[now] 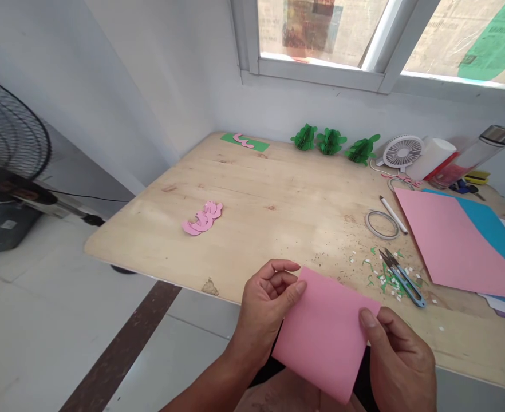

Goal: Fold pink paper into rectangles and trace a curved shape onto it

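A rectangular piece of pink paper (pixel 323 337) is held at the table's front edge. My left hand (pixel 265 309) pinches its upper left corner between thumb and fingers. At the upper right corner, my right hand (pixel 401 355) grips the sheet with the thumb on top and the fingers behind. The lower edge of the paper hangs over my lap. Just beyond my right hand lie open blue-handled snips (pixel 407 281) among green and white paper scraps (pixel 390 277). Curved pink paper cut-outs (pixel 203 218) are piled on the left half of the table.
Large pink (pixel 454 237) and blue sheets (pixel 493 223) lie at the right, beside a tape roll (pixel 382 224) and white pen (pixel 393 214). Green paper shapes (pixel 330 141), a small fan (pixel 402 152) and a bottle (pixel 476 154) stand at the back. A green strip (pixel 259 145) lies back left.
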Available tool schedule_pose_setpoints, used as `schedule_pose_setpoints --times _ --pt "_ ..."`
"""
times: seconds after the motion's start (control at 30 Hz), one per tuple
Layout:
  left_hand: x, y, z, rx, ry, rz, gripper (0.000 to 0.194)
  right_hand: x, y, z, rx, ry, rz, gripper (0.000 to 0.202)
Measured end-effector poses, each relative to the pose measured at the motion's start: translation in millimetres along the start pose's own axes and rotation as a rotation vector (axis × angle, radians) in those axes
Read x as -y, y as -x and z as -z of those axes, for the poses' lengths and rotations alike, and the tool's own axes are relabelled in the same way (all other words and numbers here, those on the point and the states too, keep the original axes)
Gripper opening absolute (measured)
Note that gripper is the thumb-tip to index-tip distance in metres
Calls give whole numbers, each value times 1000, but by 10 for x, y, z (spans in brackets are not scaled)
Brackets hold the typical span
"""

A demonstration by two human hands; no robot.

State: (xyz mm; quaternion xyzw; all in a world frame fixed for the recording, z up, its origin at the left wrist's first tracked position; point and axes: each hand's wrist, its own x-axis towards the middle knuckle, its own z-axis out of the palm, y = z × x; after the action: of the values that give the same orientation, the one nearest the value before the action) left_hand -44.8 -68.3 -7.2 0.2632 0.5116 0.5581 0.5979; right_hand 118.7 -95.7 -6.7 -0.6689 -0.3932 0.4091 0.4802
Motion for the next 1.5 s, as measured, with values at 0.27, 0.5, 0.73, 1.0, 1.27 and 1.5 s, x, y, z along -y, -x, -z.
schedule_pose_setpoints --times 0.27,0.5,0.73,1.0,1.27,1.5 --pt "31 -17 37 -22 -21 -22 34 -65 -73 25 58 54 78 31" --pt "92 -121 61 -70 -83 -61 35 -188 -152 -53 82 11 130 30" --pt "87 -156 78 -135 -323 -359 30 -222 -393 -235 16 -190 135 27" --pt "421 36 65 123 -1083 -1121 48 -155 -721 -404 -146 -224 209 27" --pt "718 -53 66 340 -1548 -1111 58 -261 -827 -378 -197 -98 259 29" --pt "728 -94 93 451 -1709 -1056 64 -315 -897 -342 -244 14 282 32"
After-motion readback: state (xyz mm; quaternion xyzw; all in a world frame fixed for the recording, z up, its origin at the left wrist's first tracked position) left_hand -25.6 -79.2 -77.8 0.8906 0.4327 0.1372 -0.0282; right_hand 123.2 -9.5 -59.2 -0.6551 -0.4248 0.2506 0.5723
